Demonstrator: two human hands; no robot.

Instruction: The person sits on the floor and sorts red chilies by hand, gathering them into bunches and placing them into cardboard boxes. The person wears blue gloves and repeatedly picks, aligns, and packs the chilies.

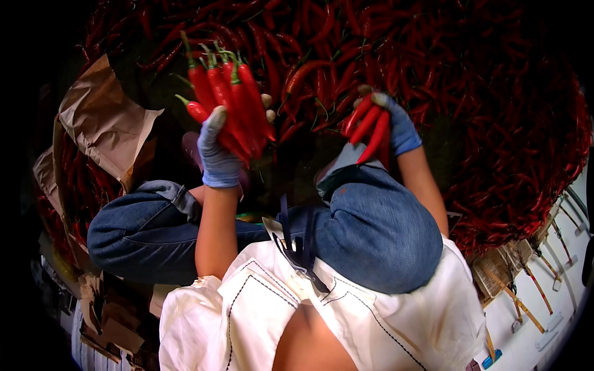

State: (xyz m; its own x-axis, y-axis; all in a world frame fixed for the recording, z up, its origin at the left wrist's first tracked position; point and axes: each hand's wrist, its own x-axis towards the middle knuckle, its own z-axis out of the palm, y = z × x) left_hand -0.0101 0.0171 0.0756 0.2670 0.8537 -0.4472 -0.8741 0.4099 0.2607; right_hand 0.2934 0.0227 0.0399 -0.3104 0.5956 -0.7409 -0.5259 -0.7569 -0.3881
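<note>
My left hand [220,148], in a blue knit glove with pale fingertips, is closed around a bunch of red chili peppers [239,104]. Their green stems point up and away from me. To the right, my right hand [399,120] wears a matching glove and grips a few red chilies [369,125] with their tips hanging toward my raised knee. Both hands are slightly blurred. Beyond them spreads a large heap of loose red chilies [320,79], lying in many directions. The fingers of my right hand are partly hidden behind the peppers.
On the left, crumpled brown paper [104,120] lines a container of more chilies [88,171]. Torn cardboard [118,334] lies at lower left. The heap [515,185] curves round on my right, with several sticks [524,308] against a white surface below it. My jeans-clad legs [380,227] are folded before me.
</note>
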